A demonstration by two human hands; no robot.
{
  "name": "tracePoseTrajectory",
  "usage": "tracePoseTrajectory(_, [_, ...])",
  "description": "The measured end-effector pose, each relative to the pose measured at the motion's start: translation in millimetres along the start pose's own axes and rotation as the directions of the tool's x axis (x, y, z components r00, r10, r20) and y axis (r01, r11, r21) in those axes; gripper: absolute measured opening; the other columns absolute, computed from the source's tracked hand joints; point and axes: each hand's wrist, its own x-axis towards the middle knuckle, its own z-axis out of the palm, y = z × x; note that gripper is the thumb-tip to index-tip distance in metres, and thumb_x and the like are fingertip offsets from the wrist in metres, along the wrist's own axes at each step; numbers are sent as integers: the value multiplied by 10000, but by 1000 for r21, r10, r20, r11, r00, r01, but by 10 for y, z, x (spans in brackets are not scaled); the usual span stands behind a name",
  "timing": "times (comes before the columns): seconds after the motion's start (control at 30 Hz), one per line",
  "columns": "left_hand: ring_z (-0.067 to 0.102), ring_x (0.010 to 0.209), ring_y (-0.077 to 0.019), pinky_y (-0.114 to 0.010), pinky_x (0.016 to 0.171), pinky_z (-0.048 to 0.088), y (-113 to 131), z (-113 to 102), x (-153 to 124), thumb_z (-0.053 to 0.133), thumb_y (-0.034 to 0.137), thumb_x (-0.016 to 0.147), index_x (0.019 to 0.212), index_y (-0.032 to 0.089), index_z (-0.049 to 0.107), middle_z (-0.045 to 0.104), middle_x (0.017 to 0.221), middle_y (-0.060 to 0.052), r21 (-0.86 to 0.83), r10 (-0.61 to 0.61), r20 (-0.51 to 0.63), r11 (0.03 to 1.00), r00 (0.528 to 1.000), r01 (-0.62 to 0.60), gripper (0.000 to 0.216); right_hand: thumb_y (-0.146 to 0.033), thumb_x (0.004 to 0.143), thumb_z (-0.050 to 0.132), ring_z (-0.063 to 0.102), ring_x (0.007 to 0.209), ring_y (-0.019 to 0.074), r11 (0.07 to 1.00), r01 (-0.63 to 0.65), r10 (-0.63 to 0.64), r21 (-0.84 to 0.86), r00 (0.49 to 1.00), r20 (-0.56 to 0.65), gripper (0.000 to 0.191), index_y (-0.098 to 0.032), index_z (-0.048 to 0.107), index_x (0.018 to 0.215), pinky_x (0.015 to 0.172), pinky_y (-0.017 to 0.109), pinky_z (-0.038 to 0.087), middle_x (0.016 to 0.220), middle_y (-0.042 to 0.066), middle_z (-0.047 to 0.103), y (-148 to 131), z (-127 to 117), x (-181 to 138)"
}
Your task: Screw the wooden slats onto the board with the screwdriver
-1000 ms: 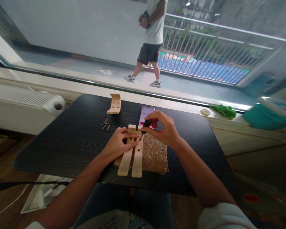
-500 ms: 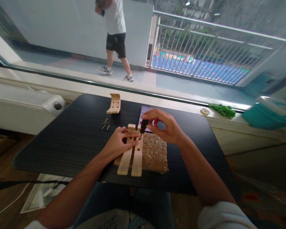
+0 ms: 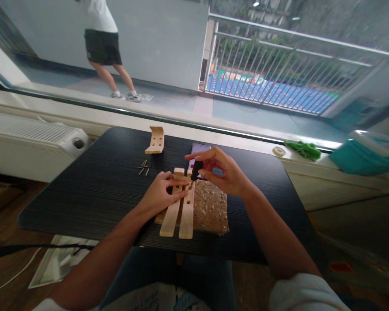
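Observation:
Two pale wooden slats (image 3: 181, 216) lie side by side on a cork board (image 3: 210, 209) on the black table (image 3: 94, 190). My left hand (image 3: 158, 196) presses flat on the slats, fingers stretched out. My right hand (image 3: 222, 172) pinches a small black-handled screwdriver (image 3: 195, 170), its tip down on the right slat near a hole. A phone (image 3: 198, 151) lies just behind my right hand. Several loose screws (image 3: 143, 167) and a curved wooden piece (image 3: 155, 140) lie farther back on the left.
A white radiator (image 3: 32, 138) stands left of the table. On the sill at right lie a green cloth (image 3: 303, 150), a tape roll (image 3: 278, 151) and a teal bag (image 3: 366, 157). Outside the window a person (image 3: 105, 43) walks past a railing (image 3: 294, 65).
My right hand has turned on the screwdriver, its fingers shifting round the handle, and the red part no longer shows. The person outside has walked left. My left hand has stayed put.

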Motion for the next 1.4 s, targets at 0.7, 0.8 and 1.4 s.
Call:
tracePoseTrajectory(0.7, [488, 1018, -251, -425, 970, 403, 9, -6, -4, 652, 475, 786, 1033, 290, 733, 595, 981, -43, -13, -21, 9, 1000, 1000, 22, 319, -293, 813, 645, 545, 613, 47, 986, -138, 145, 99, 986, -77, 270, -208, 441, 969, 518, 196, 426, 874, -2, 644, 76, 103, -7])
tracePoseTrajectory(0.8, [490, 1007, -248, -419, 958, 410, 21, -10, -5, 650, 475, 788, 1031, 292, 734, 594, 971, -40, -10, -20, 4, 1000, 1000, 20, 316, -274, 806, 648, 539, 619, 43, 991, -119, 125, 61, 988, -95, 271, -209, 460, 990, 535, 192, 443, 911, 0, 624, 77, 106, 0])
tracePoseTrajectory(1.4, [480, 1016, -253, -432, 962, 398, 11, -12, -11, 659, 474, 784, 1032, 285, 732, 593, 971, -41, -20, -30, 12, 999, 999, 30, 320, -170, 894, 498, 602, 728, 63, 997, 27, -26, -77, 999, 20, 200, -204, 533, 1088, 656, 236, 489, 1156, 49, 660, 21, -21, -4])
